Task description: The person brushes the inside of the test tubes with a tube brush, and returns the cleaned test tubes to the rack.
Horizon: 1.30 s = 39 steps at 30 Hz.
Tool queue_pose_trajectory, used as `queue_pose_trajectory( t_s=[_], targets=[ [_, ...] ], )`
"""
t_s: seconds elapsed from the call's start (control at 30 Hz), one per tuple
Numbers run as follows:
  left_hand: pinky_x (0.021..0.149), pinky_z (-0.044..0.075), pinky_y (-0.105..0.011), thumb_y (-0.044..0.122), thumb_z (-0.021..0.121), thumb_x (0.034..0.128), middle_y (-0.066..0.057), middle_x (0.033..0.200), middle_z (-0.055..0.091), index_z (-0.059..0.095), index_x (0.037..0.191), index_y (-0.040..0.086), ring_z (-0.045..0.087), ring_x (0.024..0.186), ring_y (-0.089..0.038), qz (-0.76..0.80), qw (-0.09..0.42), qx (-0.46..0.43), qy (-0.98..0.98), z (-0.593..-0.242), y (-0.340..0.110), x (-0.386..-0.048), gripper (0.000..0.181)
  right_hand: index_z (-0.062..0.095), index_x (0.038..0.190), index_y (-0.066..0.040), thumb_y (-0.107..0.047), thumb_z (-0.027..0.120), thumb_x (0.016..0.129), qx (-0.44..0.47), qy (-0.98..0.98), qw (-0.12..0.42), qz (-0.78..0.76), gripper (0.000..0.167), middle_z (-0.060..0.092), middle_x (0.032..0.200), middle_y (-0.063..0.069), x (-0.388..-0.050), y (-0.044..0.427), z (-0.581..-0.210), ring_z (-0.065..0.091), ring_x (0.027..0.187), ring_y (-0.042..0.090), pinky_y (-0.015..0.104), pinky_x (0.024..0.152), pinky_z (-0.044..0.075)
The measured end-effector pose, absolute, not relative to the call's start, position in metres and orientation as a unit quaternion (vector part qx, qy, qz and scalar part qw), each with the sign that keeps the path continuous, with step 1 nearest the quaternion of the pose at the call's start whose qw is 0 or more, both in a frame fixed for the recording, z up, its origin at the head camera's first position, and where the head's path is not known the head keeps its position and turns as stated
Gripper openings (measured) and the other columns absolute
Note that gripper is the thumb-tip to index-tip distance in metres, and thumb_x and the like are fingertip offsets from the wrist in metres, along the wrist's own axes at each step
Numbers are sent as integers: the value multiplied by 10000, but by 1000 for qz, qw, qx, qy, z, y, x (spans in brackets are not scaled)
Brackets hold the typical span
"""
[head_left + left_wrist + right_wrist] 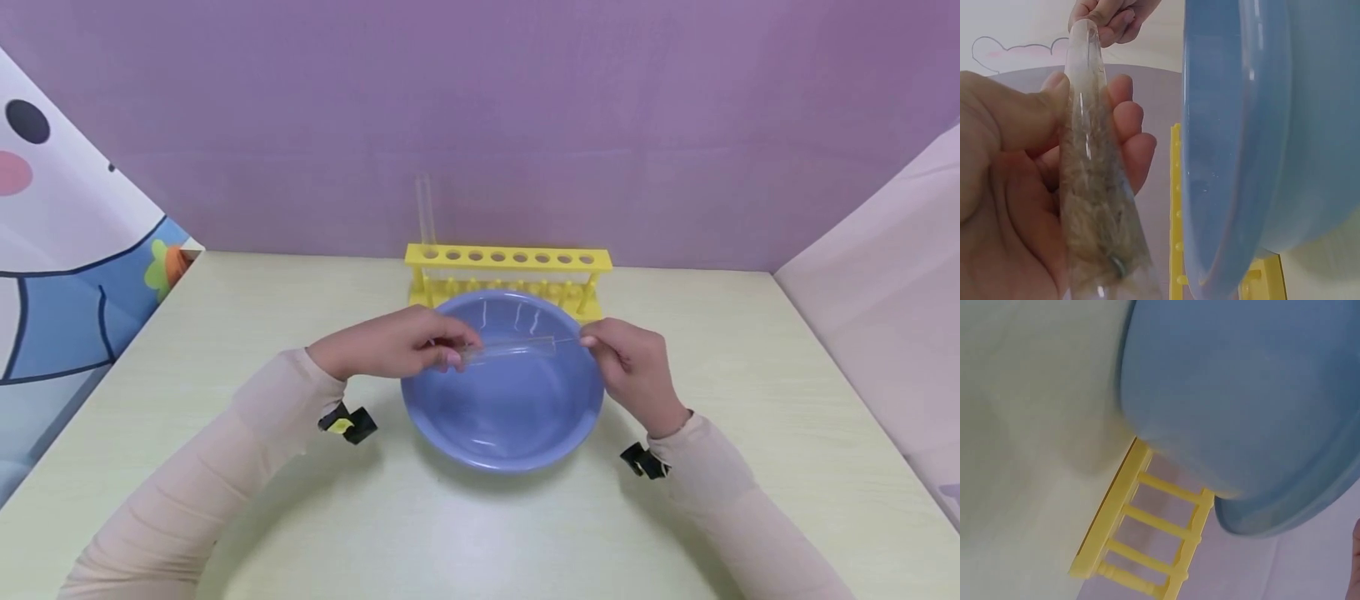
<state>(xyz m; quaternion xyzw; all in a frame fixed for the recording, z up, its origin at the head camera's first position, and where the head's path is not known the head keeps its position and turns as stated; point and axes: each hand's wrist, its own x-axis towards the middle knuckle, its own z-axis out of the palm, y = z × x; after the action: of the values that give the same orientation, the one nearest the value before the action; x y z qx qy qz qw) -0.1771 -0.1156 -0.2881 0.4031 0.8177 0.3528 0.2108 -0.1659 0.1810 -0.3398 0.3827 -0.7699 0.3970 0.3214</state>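
My left hand (397, 342) grips a clear test tube (513, 347) near its left end, thumb on one side and fingers on the other. The tube lies nearly level above the blue basin (498, 467). Brownish bristles of a test tube brush (1094, 219) fill part of the tube in the left wrist view. At the tube's right end, my right hand (633, 367) pinches the brush's thin wire handle (567, 340). Only a sliver of that hand shows at the right edge of the right wrist view. Whether the basin holds water I cannot tell.
Behind the basin stands a yellow test tube rack (510, 257) with a row of holes. Another clear test tube (425, 208) stands upright in its leftmost hole. The pale tabletop (480, 542) meets a purple backdrop (480, 125) at the rear.
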Motion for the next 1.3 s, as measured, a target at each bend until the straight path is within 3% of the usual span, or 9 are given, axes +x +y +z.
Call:
queue_pose_trajectory(
  t_s=[0.1,0.17,0.5,0.9,1.1,1.3],
  targets=[
    [640,474,-266,-16,486,948,-11,877,620,611,1148,35,582,774,-193,360,218,401,814,-289,-117,-177,242,659,769,0,-236,533,963,391,-763,334,392,330,553,636,46,-167,182,-341,453,573,106,153,570,398],
    [637,471,-264,-14,484,950,-8,877,618,611,1150,38,575,768,-180,360,221,401,812,-290,-117,-178,242,657,767,-5,-275,518,968,392,-760,336,395,364,533,626,37,-168,183,-341,435,571,98,155,563,382],
    [622,462,-271,1,474,958,1,880,635,615,1145,73,567,743,-156,358,232,402,810,-290,-119,-180,245,643,740,-7,-257,557,949,388,-749,365,394,337,463,596,27,-168,188,-345,379,558,84,174,552,331],
    [618,445,-261,27,470,969,-8,863,625,619,1136,62,555,751,-297,358,245,399,808,-289,-124,-179,226,613,698,-14,-217,535,969,403,-725,405,384,347,406,569,9,-175,195,-350,329,528,77,180,528,312],
    [652,473,-273,18,465,967,-93,908,651,610,1151,32,583,786,-223,358,255,402,803,-290,-127,-180,235,608,695,-8,-201,525,974,414,-718,409,382,349,381,565,-1,-175,198,-352,313,520,72,172,510,291],
    [623,453,-252,33,477,968,-58,893,658,612,1156,33,549,712,-196,359,262,405,799,-291,-131,-181,231,615,695,-3,-190,532,970,409,-711,415,394,343,409,567,10,-174,201,-352,306,526,73,166,519,290]
  ],
)
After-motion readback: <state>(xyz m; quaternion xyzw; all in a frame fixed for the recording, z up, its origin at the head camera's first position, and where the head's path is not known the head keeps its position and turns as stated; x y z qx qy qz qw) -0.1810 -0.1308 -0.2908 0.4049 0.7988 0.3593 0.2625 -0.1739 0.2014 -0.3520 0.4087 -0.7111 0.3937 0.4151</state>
